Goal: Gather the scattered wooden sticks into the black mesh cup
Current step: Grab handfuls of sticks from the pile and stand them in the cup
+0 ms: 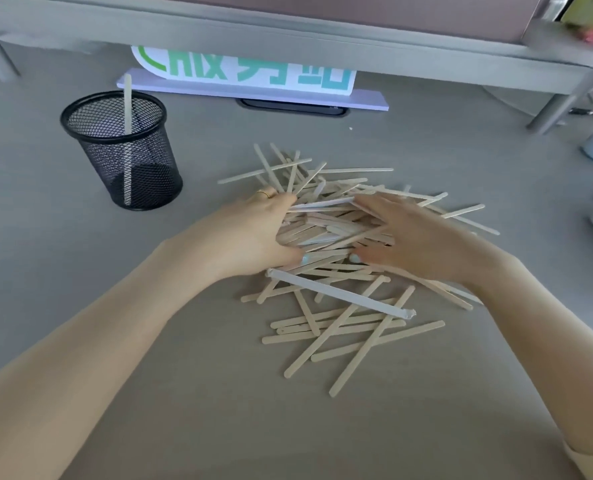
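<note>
Sticks point(336, 258): a loose crossed pile in the middle of the bench point(80, 271), some splayed toward the far side, more fanned out nearer the person; a good many lie outside both hands.
Cup point(121, 150): upright on the bench, up and to the left of the pile, well apart from it; mouth open and near enough for a short carry.
Stick in cup point(127, 133): one, standing against the wall, top above the rim; so, by my judgement, the task has barely begun.
Left hand point(253, 233): at the pile's left edge, fingers curled in among the sticks, thumb low on the near side; grip closing on a bunch from that side.
Right hand point(416, 233): lies over the pile's right half, fingers fairly straight and pressing down, thumb toward the left thumb; grip flat, not pinching.
Why so: the hands face each other to squeeze the sticks into one bundle.
White rod point(340, 294): lies slantwise across the near sticks, just below the thumbs.
Sign point(246, 74): behind the cup, under a shelf point(288, 32).
</note>
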Demonstrator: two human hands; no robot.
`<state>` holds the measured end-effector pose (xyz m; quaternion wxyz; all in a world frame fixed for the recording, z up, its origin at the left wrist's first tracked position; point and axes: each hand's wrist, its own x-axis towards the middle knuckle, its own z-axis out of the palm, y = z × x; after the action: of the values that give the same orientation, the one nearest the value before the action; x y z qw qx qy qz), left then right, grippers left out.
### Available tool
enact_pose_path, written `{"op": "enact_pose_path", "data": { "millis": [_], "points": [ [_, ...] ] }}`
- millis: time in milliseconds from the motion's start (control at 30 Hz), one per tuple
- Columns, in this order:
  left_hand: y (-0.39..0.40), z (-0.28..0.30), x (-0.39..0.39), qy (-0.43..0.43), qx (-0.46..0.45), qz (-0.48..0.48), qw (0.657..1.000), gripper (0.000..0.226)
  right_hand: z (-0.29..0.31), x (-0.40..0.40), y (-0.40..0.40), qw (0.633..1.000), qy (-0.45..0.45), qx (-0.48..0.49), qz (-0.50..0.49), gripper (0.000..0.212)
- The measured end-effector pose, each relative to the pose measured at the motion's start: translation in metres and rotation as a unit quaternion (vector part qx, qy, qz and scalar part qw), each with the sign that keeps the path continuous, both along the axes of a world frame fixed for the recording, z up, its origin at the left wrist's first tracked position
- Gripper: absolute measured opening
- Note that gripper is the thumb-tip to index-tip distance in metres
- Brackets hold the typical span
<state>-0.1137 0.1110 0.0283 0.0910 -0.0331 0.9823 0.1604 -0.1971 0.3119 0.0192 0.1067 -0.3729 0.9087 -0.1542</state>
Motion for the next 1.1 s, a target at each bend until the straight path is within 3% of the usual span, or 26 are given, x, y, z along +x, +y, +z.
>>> {"op": "enact_pose_path", "data": {
  "millis": [167, 433, 600, 900, 1100],
  "points": [
    [-0.003, 0.006, -0.009, 0.007, -0.001, -0.043, 0.999, 0.052, 0.006, 0.005, -0.009, 0.999, 0.027, -0.029, 0.021, 0.051],
    [-0.001, 0.024, -0.025, -0.085, -0.075, -0.131, 0.985, 0.024, 0.008, 0.004, -0.01, 0.996, 0.036, 0.012, -0.087, 0.056],
    [0.001, 0.016, -0.023, -0.04, -0.111, -0.156, 0.981, 0.02, 0.004, 0.01, -0.017, 0.993, 0.099, 0.006, -0.057, 0.033],
    [0.005, -0.001, -0.011, 0.111, -0.157, -0.067, 0.979, 0.025, 0.014, 0.01, -0.024, 0.986, 0.159, 0.051, 0.0, 0.017],
    [0.013, -0.009, 0.001, 0.159, -0.161, 0.054, 0.973, 0.035, 0.025, 0.001, -0.014, 0.995, 0.082, -0.032, 0.053, 0.017]
  ]
}}
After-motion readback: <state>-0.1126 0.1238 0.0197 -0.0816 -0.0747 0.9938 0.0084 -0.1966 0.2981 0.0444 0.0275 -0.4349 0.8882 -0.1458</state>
